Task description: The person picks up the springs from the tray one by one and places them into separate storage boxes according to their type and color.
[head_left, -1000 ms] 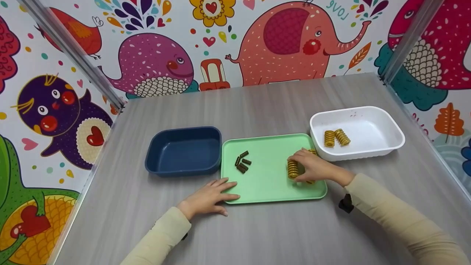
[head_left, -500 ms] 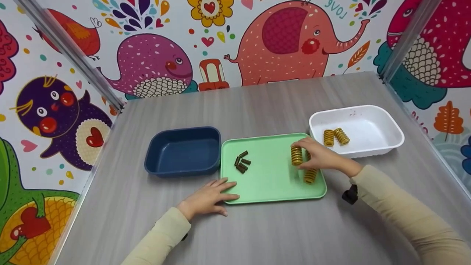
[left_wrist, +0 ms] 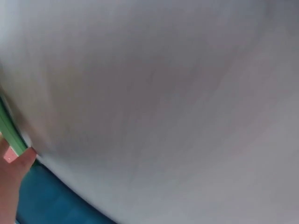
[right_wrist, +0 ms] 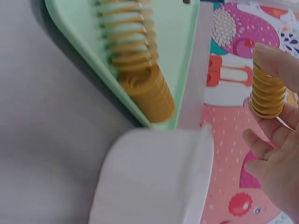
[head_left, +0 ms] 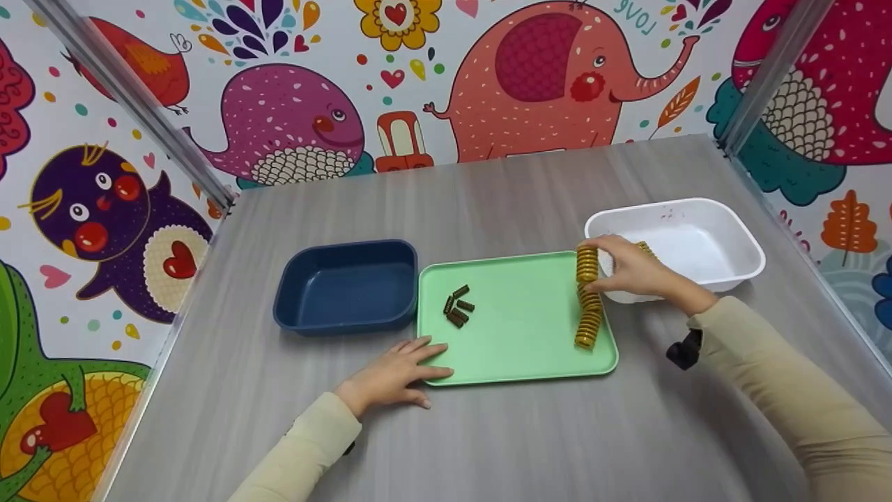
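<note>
My right hand (head_left: 631,268) pinches a yellow coil spring (head_left: 587,263) between thumb and fingers, raised over the right edge of the green tray (head_left: 516,355) beside the white bin. In the right wrist view this spring (right_wrist: 267,93) stands clear in my fingertips. Two more yellow springs (head_left: 589,329) lie end to end along the tray's right side. My left hand (head_left: 390,373) lies with spread fingers on the tray's front left corner. Several small dark brown springs (head_left: 457,317) are grouped on the tray's left part.
The white bin (head_left: 725,240) stands right of the tray; yellow springs (head_left: 647,249) inside are partly hidden behind my right hand. A dark blue bin (head_left: 341,286) adjoins the tray's left side. Patterned walls (head_left: 293,111) with metal corner posts border the grey table (head_left: 481,446).
My right hand has lifted one yellow spring off the tray and carried it right and back toward the white bin. My left hand has stayed in place.
</note>
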`<state>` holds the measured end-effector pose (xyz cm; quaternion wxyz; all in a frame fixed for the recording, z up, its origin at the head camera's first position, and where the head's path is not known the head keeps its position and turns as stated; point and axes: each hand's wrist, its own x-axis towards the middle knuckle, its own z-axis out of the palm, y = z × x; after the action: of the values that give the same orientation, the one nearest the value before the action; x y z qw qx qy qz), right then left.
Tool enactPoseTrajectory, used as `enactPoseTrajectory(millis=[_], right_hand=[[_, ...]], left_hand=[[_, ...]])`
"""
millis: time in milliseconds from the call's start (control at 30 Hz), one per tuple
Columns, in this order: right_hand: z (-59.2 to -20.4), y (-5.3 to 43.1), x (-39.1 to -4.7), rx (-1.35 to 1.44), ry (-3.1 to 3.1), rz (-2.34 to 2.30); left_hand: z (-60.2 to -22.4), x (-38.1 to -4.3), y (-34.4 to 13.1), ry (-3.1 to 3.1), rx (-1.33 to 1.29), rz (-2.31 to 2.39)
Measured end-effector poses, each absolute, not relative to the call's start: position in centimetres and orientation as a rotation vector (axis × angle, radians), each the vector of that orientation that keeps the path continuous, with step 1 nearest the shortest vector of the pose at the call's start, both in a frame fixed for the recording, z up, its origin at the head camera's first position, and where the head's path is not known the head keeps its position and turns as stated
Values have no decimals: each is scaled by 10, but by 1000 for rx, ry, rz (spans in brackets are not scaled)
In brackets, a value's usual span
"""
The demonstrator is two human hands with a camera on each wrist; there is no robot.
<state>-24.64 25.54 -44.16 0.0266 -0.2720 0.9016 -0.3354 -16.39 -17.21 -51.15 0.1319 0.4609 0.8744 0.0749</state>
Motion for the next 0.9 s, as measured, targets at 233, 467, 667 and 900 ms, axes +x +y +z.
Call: enactPoseTrajectory(millis=[233,467,667,900], right_hand=[[-425,276,-255,-645,2773,-1036],[-415,301,-266,-492,2761,-1023],[-416,319,-277,-381,2784,-992],[-426,337,-284,-307,2787,-1013]], left_hand=[[-510,-163,-171,2528,1305,206],[-512,-165,-171,2534,1313,193],[-511,-165,-171,2540,1322,184],[-511,-164,-172,2534,1312,196]])
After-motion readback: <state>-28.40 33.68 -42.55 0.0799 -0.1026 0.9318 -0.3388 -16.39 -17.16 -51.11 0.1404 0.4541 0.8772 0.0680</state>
